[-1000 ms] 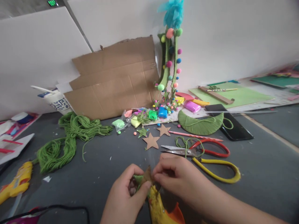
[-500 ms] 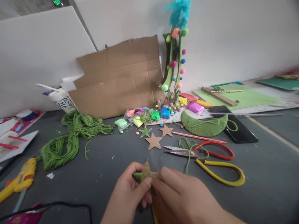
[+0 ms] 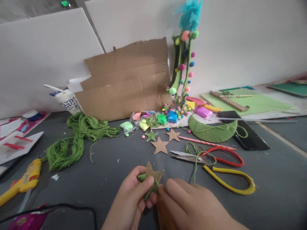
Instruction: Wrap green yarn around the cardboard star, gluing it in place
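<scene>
Between the thumb and fingers of my left hand (image 3: pixel 133 198) is a cardboard star (image 3: pixel 150 170), partly wound with green yarn on its left and lower points. My right hand (image 3: pixel 189 203) is closed just right of the star, fingertips pinched on the green yarn that crosses it; the pinch itself is mostly hidden. A loose yarn strand (image 3: pixel 195 167) runs from behind the right hand up over the scissors (image 3: pixel 209 161), which lie partly open. Beyond the hands lie two bare cardboard stars (image 3: pixel 160 145) and a small green-wrapped star (image 3: pixel 151 136).
A green yarn skein (image 3: pixel 64 150) and yellow glue gun (image 3: pixel 31 175) lie left. Behind stand a cardboard sheet (image 3: pixel 127 86) and a tall green piece with pompoms (image 3: pixel 177 76). Right are a yarn-wrapped crescent (image 3: pixel 213 129), a pencil (image 3: pixel 208 142) and a black phone (image 3: pixel 254 139).
My right hand has drawn slightly away from the star toward the lower right, so more of the star shows. The whole view has shifted a little.
</scene>
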Demonstrator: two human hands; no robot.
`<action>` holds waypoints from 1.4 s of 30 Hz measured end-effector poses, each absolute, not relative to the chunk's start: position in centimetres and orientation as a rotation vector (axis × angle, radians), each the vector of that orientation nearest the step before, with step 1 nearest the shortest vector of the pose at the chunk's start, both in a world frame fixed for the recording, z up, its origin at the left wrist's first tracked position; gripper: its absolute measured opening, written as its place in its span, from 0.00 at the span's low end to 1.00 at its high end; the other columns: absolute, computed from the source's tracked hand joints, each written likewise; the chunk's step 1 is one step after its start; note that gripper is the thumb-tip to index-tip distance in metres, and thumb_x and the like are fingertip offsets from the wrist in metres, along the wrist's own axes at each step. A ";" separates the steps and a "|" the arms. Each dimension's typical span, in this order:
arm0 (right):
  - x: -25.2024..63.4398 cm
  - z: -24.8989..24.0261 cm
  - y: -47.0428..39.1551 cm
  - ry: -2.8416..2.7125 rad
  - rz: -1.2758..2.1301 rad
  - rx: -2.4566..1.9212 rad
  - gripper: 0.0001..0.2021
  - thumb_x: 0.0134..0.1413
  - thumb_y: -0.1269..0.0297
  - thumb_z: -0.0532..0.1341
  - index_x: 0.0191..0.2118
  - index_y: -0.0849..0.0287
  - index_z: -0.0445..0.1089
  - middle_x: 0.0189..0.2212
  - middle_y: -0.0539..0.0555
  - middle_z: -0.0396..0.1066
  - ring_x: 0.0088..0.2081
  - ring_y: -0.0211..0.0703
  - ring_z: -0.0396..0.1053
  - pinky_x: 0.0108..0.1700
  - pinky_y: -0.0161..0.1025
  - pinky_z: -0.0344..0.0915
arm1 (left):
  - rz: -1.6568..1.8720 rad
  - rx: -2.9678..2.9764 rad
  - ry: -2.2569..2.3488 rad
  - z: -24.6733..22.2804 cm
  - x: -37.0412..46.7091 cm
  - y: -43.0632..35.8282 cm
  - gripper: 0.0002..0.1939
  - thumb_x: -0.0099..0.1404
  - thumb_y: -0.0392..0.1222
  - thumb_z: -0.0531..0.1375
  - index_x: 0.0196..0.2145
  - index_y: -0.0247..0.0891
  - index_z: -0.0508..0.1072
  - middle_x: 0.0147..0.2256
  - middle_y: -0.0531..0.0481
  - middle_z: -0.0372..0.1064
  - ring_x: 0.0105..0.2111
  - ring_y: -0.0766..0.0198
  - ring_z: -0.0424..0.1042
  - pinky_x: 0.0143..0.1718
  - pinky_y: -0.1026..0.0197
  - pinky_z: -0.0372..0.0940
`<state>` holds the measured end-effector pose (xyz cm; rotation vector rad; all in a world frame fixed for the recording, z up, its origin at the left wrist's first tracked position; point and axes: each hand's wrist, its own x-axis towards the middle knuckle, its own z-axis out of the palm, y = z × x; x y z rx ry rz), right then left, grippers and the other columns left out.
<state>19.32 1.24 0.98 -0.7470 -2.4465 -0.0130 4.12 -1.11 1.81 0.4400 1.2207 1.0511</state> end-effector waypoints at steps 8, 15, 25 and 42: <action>19.7 0.7 1.3 -2.531 0.016 -0.762 0.06 0.54 0.74 0.53 0.29 0.56 0.61 0.22 0.48 0.65 0.19 0.38 0.62 0.15 0.39 0.46 | 1.132 0.320 1.166 1.6 4.1 -1.4 0.06 0.56 0.36 0.65 0.31 0.36 0.70 0.27 0.53 0.68 0.25 0.70 0.65 0.26 0.68 0.60; 19.9 0.8 1.7 -2.545 0.022 -0.729 0.06 0.51 0.73 0.58 0.37 0.58 0.64 0.24 0.48 0.66 0.21 0.40 0.62 0.17 0.39 0.48 | 1.163 0.226 1.016 1.2 3.7 -0.9 0.02 0.58 0.31 0.61 0.31 0.34 0.72 0.26 0.52 0.68 0.20 0.73 0.60 0.23 0.69 0.57; 19.9 0.3 1.7 -2.585 0.039 -0.720 0.06 0.52 0.73 0.56 0.38 0.59 0.64 0.25 0.49 0.66 0.23 0.40 0.61 0.19 0.40 0.47 | 1.166 0.244 1.005 1.4 3.9 -1.0 0.06 0.55 0.30 0.63 0.30 0.35 0.69 0.25 0.55 0.64 0.21 0.73 0.58 0.25 0.69 0.57; 20.3 1.0 4.0 -2.264 1.187 -0.910 0.11 0.56 0.77 0.56 0.34 0.57 0.74 0.29 0.49 0.68 0.31 0.35 0.67 0.32 0.29 0.59 | 1.026 0.667 1.207 2.0 3.3 -1.4 0.12 0.50 0.36 0.66 0.31 0.37 0.67 0.24 0.56 0.63 0.22 0.71 0.56 0.23 0.67 0.51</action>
